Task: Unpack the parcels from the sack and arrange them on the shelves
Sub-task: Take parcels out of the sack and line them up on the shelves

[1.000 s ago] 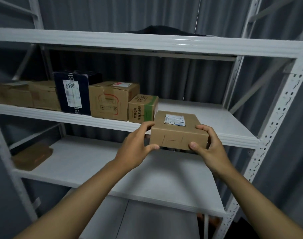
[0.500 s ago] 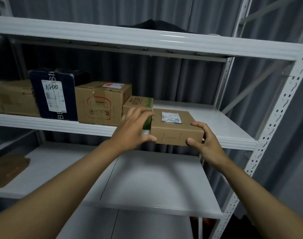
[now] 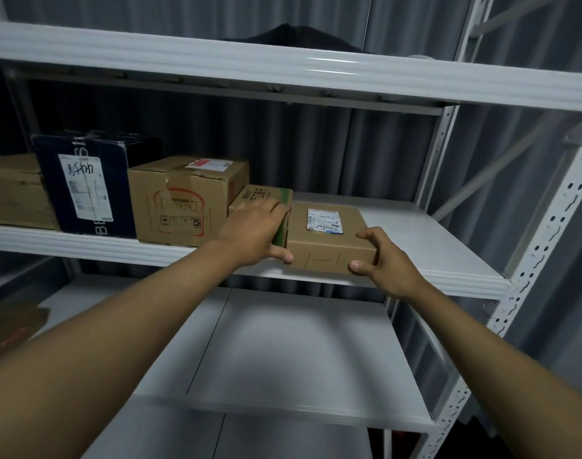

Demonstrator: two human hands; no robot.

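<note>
Your right hand (image 3: 384,260) grips the flat cardboard parcel (image 3: 329,240) on the white metal shelf (image 3: 448,260). Your left hand (image 3: 253,233) lies against its other side, thumb touching, fingers straight.

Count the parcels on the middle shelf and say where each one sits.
5, left to right: plain brown box at the frame's edge, dark blue box, large brown carton, small green-edged box, flat labelled box between both hands. Others may be out of frame.
</note>
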